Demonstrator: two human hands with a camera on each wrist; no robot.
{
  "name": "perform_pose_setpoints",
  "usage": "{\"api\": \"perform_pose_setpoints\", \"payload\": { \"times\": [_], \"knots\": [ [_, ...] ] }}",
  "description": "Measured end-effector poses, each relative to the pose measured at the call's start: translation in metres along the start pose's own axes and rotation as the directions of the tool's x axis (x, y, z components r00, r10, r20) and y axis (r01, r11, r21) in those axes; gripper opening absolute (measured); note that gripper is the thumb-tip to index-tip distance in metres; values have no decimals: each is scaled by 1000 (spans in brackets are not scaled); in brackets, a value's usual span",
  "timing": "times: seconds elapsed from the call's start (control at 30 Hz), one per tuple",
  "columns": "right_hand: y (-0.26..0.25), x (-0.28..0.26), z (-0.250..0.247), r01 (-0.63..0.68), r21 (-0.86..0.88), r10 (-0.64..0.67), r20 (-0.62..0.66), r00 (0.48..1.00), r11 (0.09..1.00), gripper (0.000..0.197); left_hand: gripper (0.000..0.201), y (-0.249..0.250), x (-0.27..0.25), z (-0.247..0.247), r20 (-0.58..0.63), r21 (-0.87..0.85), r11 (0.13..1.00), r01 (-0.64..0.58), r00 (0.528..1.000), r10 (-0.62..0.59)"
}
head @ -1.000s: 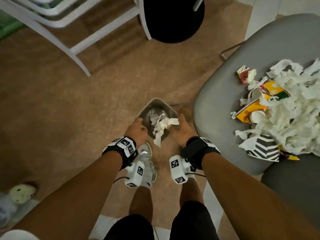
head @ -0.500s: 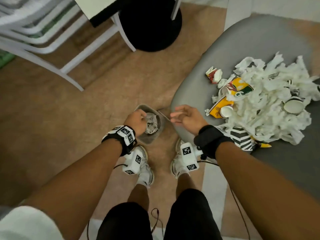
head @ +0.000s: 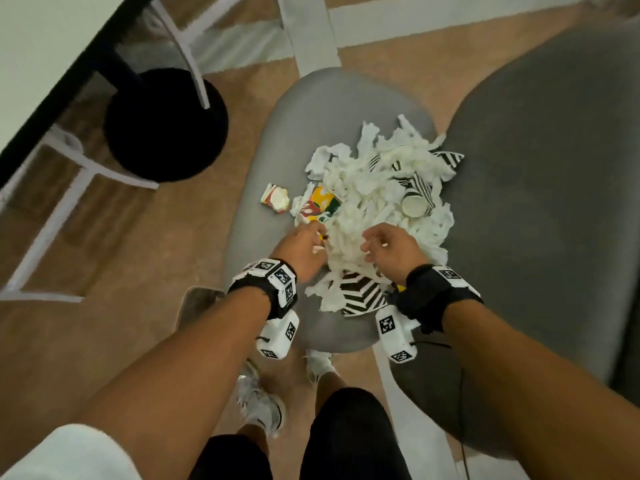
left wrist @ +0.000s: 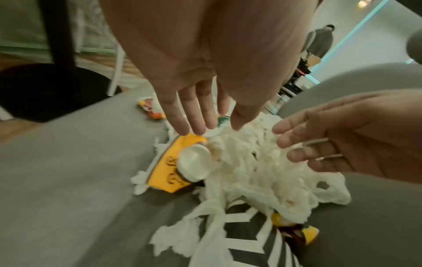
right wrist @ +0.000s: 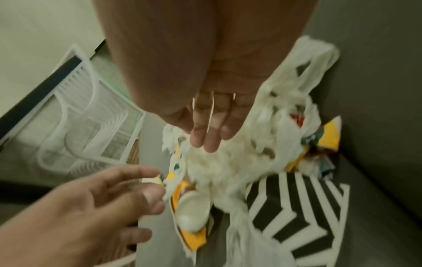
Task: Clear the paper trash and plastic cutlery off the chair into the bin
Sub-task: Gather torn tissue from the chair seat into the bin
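A heap of torn white paper (head: pixel 363 195) lies on the grey chair seat (head: pixel 263 202), mixed with a yellow paper cup (left wrist: pixel 164 171), a colourful cup (head: pixel 322 202) and black-and-white striped cups (head: pixel 363 294). My left hand (head: pixel 317 237) hovers over the heap's left edge, fingers straight just above the yellow cup, holding nothing. Over the middle of the heap my right hand (head: pixel 372 244) is spread and empty; the right wrist view shows its fingers (right wrist: pixel 207 142) just above the paper (right wrist: pixel 228 162). The bin (head: pixel 199 303) stands on the floor, half hidden behind my left forearm. No cutlery can be made out.
A crumpled cup (head: pixel 275 199) lies apart at the seat's left. A black round table base (head: pixel 166 123) and a white chair frame (head: pixel 52 216) stand at left. A second grey chair (head: pixel 554 168) adjoins on the right. My feet stand below the seat's front edge.
Both hands have left the bin, where white paper was dropped, and moved up and right to the heap on the chair. My view has swung from the bin to the seat.
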State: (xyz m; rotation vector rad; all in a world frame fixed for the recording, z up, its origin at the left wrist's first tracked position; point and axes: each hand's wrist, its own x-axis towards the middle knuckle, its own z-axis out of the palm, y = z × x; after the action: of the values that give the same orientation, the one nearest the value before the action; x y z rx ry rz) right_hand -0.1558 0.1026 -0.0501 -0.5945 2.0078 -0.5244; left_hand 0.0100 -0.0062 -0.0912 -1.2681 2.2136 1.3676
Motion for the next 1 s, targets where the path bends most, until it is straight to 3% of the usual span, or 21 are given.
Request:
{"api": "perform_pose_setpoints", "payload": {
  "times": [0.1,0.2,0.33,0.47,0.57,0.67,0.77,1.0],
  "knots": [
    [10,5,-40,3,-57,-12,-152,988,998,20,29,13,13,19,31,252,967,-37,999,31],
    [17,20,-66,5,-136,-42,-272,961,991,23,15,13,22,23,85,445,895,-27,996,-12],
    [21,40,-72,-29,-252,-30,-228,973,967,29,25,3,25,22,220,512,857,-61,974,-62],
    [20,50,-62,16,-360,-121,-271,955,933,25,41,0,32,21,247,519,853,-51,965,-92],
    [18,55,-52,21,-446,-164,-284,945,895,27,38,-5,35,23,149,480,877,-6,986,-75],
    [18,62,-49,-42,-503,-102,-256,961,863,30,22,-14,36,23,72,364,931,21,996,-50],
    [17,67,-49,-87,-547,-57,-241,969,833,36,23,-20,36,22,12,249,967,61,998,-66],
    [5,59,-59,-28,-629,-253,-353,901,777,26,47,-16,29,7,-64,106,994,34,998,-27]
  ]
}}
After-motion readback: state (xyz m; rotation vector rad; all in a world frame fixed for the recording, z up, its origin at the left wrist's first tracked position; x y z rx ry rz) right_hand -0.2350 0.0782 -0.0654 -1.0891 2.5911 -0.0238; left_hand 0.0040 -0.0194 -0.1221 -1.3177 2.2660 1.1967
